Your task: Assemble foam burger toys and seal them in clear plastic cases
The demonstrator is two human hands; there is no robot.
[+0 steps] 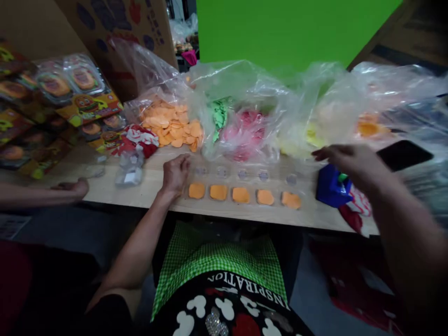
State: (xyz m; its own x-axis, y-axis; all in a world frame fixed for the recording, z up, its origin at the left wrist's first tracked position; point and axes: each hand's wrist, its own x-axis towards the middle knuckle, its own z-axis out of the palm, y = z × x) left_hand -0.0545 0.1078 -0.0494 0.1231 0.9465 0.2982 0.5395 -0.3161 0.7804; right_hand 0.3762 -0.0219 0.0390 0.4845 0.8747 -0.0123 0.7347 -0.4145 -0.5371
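My left hand rests on the wooden table at the left end of a clear plastic blister tray, fingers curled on its edge. Several orange foam squares lie in a row in the tray's near pockets. My right hand hovers, blurred, fingers stretched out and spread, above a blue block. It holds nothing that I can see.
Clear bags hold orange pieces, green pieces, pink pieces and yellow pieces. Packaged burger toys stack at the left. Another person's hand lies on the table's left. A black phone sits at the right.
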